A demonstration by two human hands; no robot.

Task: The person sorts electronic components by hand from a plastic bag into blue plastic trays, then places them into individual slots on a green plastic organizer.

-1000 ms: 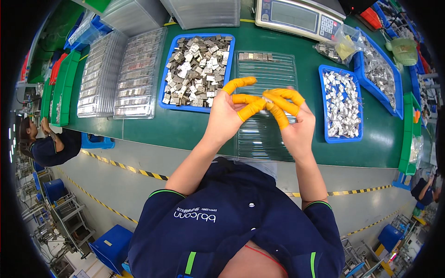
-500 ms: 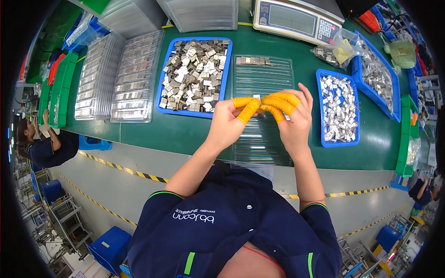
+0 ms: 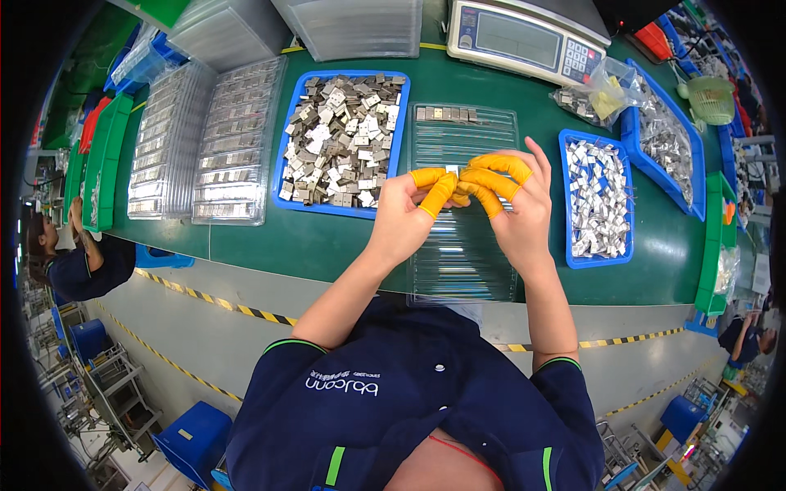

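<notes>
Yellow finger cots cover the thumbs and some fingers of both my hands. My left hand and my right hand meet fingertip to fingertip, pinching a small metal part whose pale top edge peeks out between them; the rest is hidden. Below them lies a clear ribbed plastic tray, with a row of small metal pieces along its far end. A blue bin of grey metal parts stands left of my hands. To their right is a smaller blue bin of white and silver parts.
Stacked clear trays filled with parts stand at the left. A weighing scale sits at the back. Bagged parts fill a blue bin at the right. Green bins line the table's left end. A co-worker sits beyond it.
My fingers have shifted slightly around the small metal part, still pressed together. The view has tilted a little, so the table appears marginally lower.
</notes>
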